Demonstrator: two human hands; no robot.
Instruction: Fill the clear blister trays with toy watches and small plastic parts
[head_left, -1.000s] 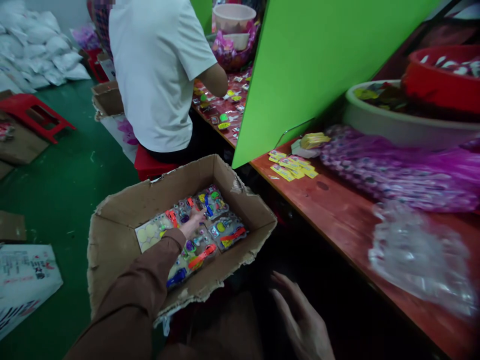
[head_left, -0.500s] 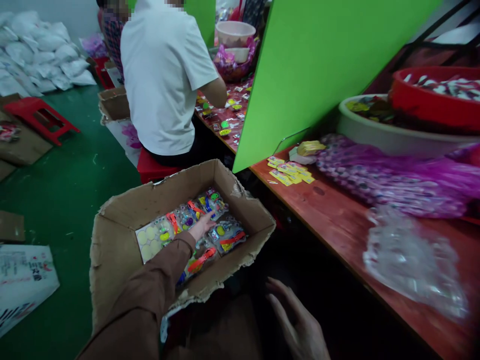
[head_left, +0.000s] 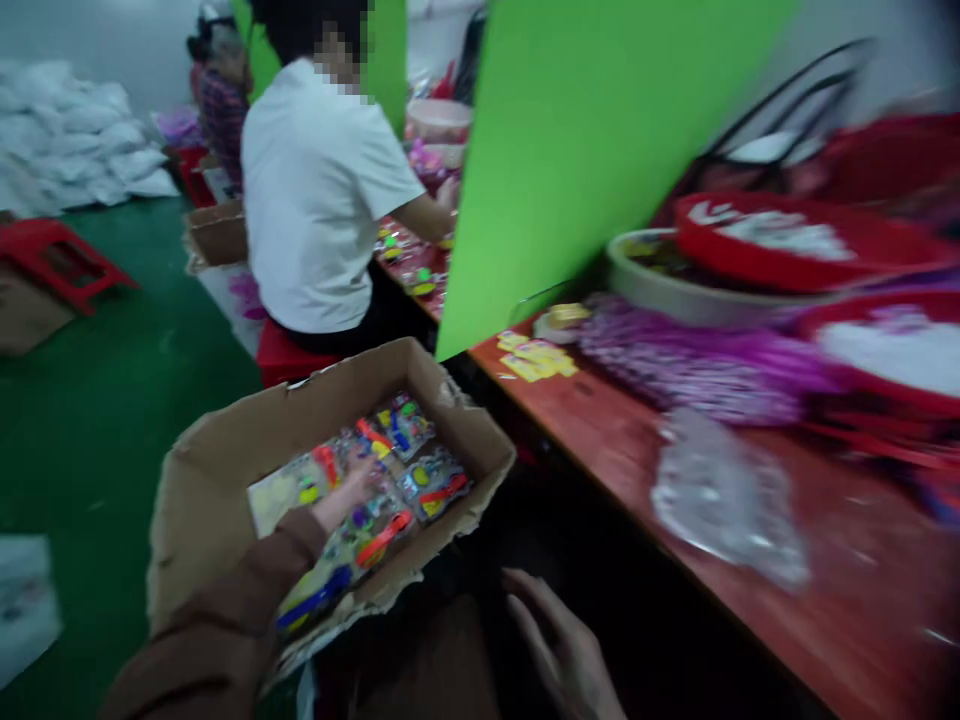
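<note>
Packs of colourful toys [head_left: 431, 480] line the bottom of the torn cardboard box [head_left: 191, 500], and I've got my left hand [head_left: 361, 482] right in among them. Palm down, fingers reaching over the clear plastic; the blur is too strong for me to tell whether they're gripping anything. Just to the right of that hand, I see orange straps [head_left: 384, 538] lying across the packs, while a blue strap [head_left: 315, 598] sits closer in, below my wrist. Left of the fingers there's a pale yellow card [head_left: 274, 500], partly behind the forearm. Over to my right hand [head_left: 555, 640] now: it's outside the box, empty, fingers apart and loosely curved, hanging over the dark gap beside the counter [head_left: 847, 610]. Right of it, on the counter, lies crumpled clear packaging [head_left: 724, 495]. Farther out from that hand come yellow cards [head_left: 534, 358], loosely scattered, next to a purple bag [head_left: 697, 370]. Behind the bag, a pale basin [head_left: 675, 300] sits with a red basin [head_left: 885, 260] overlapping it, white pieces inside. Beyond both hands rises a green partition [head_left: 570, 130], and ahead of my left one, a person in a white shirt [head_left: 307, 200] is seated on a red stool [head_left: 289, 362], one arm stretched over the work surface there.
</note>
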